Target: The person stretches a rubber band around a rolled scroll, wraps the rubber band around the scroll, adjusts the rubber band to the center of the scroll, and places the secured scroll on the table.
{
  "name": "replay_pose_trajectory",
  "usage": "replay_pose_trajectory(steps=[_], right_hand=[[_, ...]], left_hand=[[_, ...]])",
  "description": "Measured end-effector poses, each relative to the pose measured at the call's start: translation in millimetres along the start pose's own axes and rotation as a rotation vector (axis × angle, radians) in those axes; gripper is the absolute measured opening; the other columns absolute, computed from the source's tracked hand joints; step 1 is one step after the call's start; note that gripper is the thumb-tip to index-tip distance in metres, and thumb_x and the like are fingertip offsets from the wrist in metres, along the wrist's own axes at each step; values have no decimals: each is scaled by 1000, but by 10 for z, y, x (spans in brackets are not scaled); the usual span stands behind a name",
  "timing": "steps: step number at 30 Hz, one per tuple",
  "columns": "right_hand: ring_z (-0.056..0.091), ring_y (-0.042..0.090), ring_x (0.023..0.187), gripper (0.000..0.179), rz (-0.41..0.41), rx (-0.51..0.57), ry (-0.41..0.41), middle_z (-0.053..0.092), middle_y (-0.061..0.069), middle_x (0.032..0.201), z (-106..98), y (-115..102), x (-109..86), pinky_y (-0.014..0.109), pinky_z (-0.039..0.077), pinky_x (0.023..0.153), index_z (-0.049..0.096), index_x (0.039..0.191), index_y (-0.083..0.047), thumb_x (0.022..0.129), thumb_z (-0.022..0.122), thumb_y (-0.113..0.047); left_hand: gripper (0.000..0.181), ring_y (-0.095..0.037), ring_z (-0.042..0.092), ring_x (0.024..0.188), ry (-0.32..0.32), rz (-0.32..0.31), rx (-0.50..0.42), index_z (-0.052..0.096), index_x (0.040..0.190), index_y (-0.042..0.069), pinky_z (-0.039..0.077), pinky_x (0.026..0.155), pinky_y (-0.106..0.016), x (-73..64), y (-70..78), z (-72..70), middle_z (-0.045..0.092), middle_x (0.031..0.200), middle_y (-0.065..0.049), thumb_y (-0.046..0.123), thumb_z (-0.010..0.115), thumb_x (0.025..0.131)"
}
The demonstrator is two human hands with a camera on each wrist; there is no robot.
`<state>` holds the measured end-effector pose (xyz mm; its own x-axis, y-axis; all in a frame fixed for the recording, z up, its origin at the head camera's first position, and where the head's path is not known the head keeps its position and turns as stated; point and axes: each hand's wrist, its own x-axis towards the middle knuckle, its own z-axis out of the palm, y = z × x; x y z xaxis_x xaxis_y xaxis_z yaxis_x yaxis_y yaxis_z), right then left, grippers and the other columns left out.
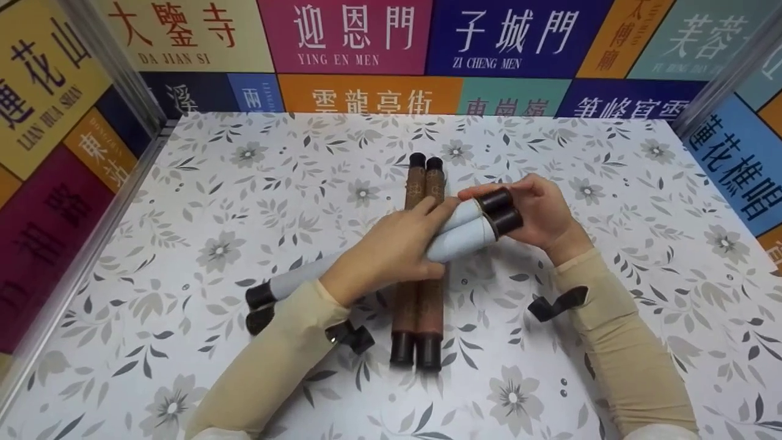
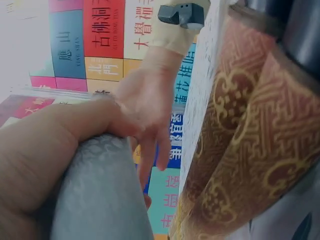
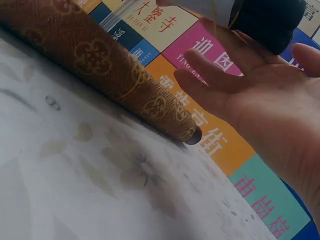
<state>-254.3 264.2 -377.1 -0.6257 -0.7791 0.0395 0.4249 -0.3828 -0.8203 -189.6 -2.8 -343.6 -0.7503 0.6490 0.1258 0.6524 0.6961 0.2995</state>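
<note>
My left hand (image 1: 391,247) grips two pale blue scrolls (image 1: 461,238) lying side by side, its thumb over the nearer one. They slant across two brown scrolls (image 1: 417,305) with gold patterning and dark ends, which lie lengthwise on the table. In the left wrist view the thumb lies along a pale blue scroll (image 2: 102,185), beside the brown scrolls (image 2: 250,125). At the upper right ends of the blue pair is my right hand (image 1: 540,214), its fingers extended behind the dark end caps (image 1: 504,214). The right wrist view shows these loose fingers (image 3: 215,90) right at a dark cap (image 3: 270,25).
A white cloth with grey flowers and leaves covers the table (image 1: 244,201). Panels of coloured signs (image 1: 354,36) stand along the back and both sides. Dark straps (image 1: 559,302) stick out from both sleeved wrists.
</note>
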Motion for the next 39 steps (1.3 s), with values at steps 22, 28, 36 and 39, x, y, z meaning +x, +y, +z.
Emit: replay_pose_trajectory(steps=[22, 28, 36, 39], right_hand=[[56, 7, 59, 64, 141, -662, 537, 64, -7, 73, 426, -102, 156, 23, 49, 51, 65, 82, -18, 99, 27, -67], [69, 16, 64, 42, 8, -597, 553, 70, 2, 86, 428, -150, 106, 32, 59, 57, 63, 107, -11, 104, 41, -46], [59, 10, 91, 16, -214, -1138, 804, 56, -4, 105, 654, -150, 131, 21, 55, 73, 68, 97, -10, 93, 69, -26], [54, 13, 99, 19, -206, -1369, 773, 56, 0, 109, 733, -112, 147, 28, 49, 79, 74, 96, -10, 90, 72, -28]], left_hand=[[87, -19, 64, 92, 30, -6, -132, 34, 143, 13, 57, 82, -36, 2, -23, 38, 56, 127, -4, 34, 78, 72], [82, -23, 65, 91, 92, -135, -194, 33, 141, 11, 57, 77, -38, -2, -70, -51, 56, 123, -6, 38, 75, 75], [83, -24, 64, 86, 104, -188, -116, 34, 139, 9, 57, 73, -40, 8, -66, -15, 55, 120, -7, 35, 77, 74], [84, -26, 65, 85, 96, -190, -62, 34, 140, 9, 57, 71, -43, 8, -49, 26, 55, 117, -8, 35, 78, 73]])
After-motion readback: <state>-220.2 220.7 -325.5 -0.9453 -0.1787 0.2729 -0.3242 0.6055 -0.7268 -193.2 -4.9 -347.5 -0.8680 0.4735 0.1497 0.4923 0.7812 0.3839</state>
